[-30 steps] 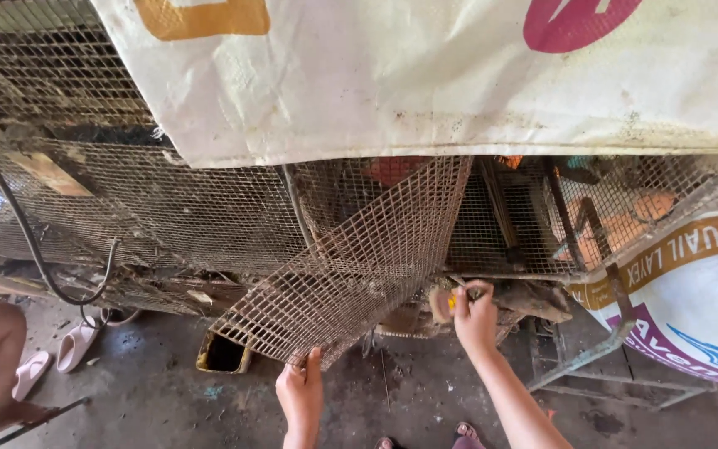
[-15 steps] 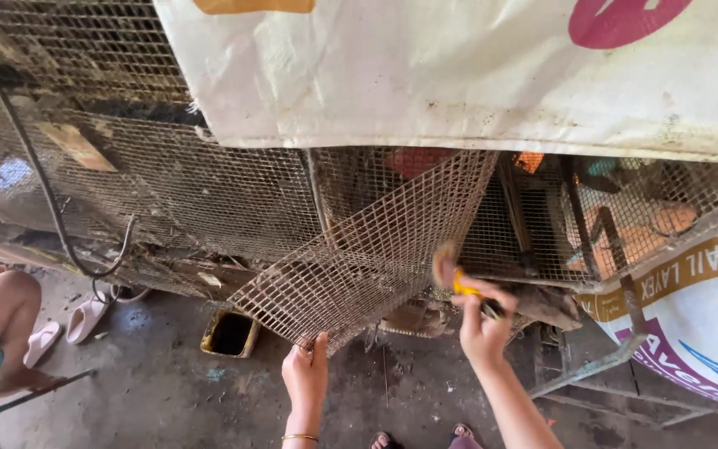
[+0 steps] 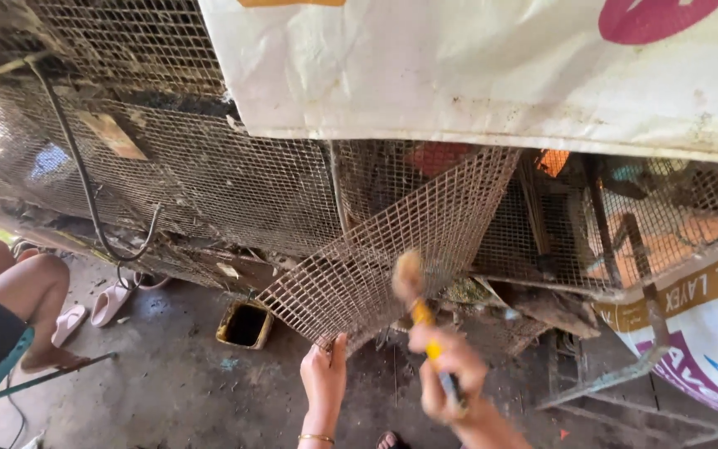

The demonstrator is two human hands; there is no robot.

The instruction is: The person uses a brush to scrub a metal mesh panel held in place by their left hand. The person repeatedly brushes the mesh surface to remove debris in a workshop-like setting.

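The right hand (image 3: 450, 378) is clenching a yellow-handled brush (image 3: 422, 312) while the left hand's (image 3: 324, 382) fingers are pinching the hinged mesh panel (image 3: 400, 245) by its lower edge beneath the cage (image 3: 234, 183), where sharp wire could likely scratch them.

Counts: 2 hands, left hand (image 3: 323, 385) and right hand (image 3: 450, 374). 1 loose wire mesh panel (image 3: 392, 249). 1 yellow-handled brush (image 3: 422, 312). 1 gold bracelet (image 3: 317, 437). 2 pink sandals (image 3: 91, 312). 1 small yellow box (image 3: 245, 325). 1 black cable (image 3: 85, 179).
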